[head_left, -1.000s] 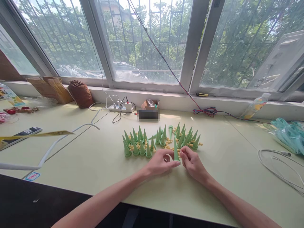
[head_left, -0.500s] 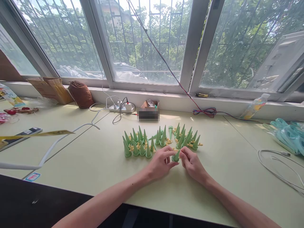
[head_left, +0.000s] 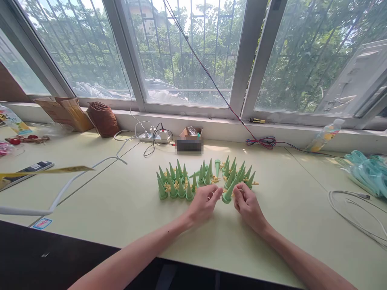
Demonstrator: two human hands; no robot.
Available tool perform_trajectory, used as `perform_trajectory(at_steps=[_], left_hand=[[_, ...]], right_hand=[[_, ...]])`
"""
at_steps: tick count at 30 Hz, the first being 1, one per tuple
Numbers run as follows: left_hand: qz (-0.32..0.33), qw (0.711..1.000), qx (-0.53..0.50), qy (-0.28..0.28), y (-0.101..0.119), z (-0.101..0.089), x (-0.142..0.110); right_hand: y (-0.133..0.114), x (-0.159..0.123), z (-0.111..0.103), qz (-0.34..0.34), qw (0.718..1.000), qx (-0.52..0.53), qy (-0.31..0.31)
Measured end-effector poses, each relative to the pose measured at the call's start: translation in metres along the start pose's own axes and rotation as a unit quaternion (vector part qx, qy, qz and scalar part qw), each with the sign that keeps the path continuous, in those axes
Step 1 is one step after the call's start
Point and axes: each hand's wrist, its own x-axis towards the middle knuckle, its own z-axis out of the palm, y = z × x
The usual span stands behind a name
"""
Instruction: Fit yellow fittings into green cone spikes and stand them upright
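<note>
My right hand (head_left: 248,203) is closed in a pinch at the side of a green plastic watering spike (head_left: 229,194), which tilts with its point up and to the right. A bit of yellow shows between spike and fingers. Left of the spike, my left hand (head_left: 206,202) has thumb and forefinger pressed together, slightly apart from the spike; whatever they may hold is too small to make out. Behind my hands stand several more green spikes (head_left: 181,188), many with small yellow valves (head_left: 215,178) at their bases. One spike (head_left: 217,167) stands wide end up.
Farther back are a power strip (head_left: 146,137), a small open cardboard box (head_left: 193,133) and bundled dark cable (head_left: 263,142). To the right lie a white cable (head_left: 347,193), teal plastic pieces (head_left: 363,169) and a leaning bottle (head_left: 326,136). A white cable (head_left: 57,197) crosses the left side.
The spike went from upright to tilted, first foreshortened, then leaning right. My left hand has let go of it and drawn back left, its fingers pinched. My right hand stays at the spike.
</note>
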Motion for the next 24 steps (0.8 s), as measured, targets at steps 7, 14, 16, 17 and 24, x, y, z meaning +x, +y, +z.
perform_trajectory(at_steps=[7,14,16,17,24], left_hand=[[-0.170,0.977,-0.098,-0.085,-0.001,-0.002,0.002],[-0.297,0.915,-0.199,-0.185,0.003,-0.006,0.007],[-0.297,0.915,-0.194,-0.191,0.004,-0.008,0.007],[-0.295,0.916,-0.192,-0.192,0.004,-0.009,0.007],[-0.298,0.906,-0.228,-0.197,0.001,-0.012,0.006]], right_hand=[[0.003,-0.001,0.000,-0.018,1.000,0.000,-0.011],[0.007,-0.002,-0.001,-0.037,0.997,-0.034,-0.057],[0.007,-0.003,-0.001,-0.035,0.997,-0.037,-0.065],[0.007,-0.003,-0.001,-0.034,0.997,-0.038,-0.066],[0.004,-0.003,-0.002,-0.038,0.995,-0.056,-0.079]])
